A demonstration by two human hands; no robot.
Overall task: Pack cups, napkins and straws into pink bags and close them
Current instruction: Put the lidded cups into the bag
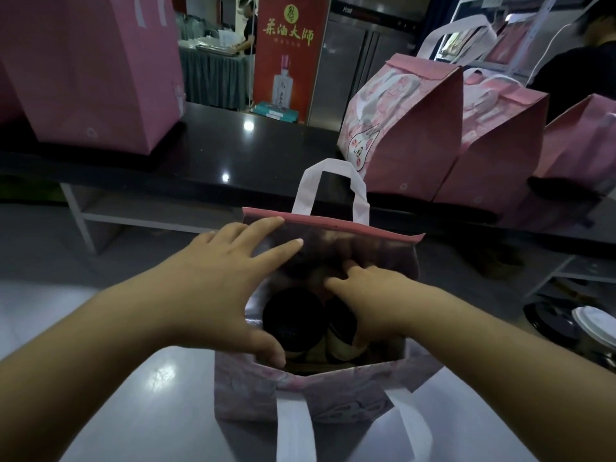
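Note:
An open pink bag with white handles stands on the grey counter in front of me. Inside it I see two cups with dark lids side by side. My left hand is spread over the bag's left rim, fingers straight and reaching to the far edge, thumb down at the near edge. My right hand reaches into the bag from the right, fingers pointing down over the right cup; what its fingertips touch is hidden in the dark interior.
Several closed pink bags stand on the black counter behind, right and left. Stacked lids lie at the right edge. A red banner and a steel fridge stand beyond. Another person is at the far right.

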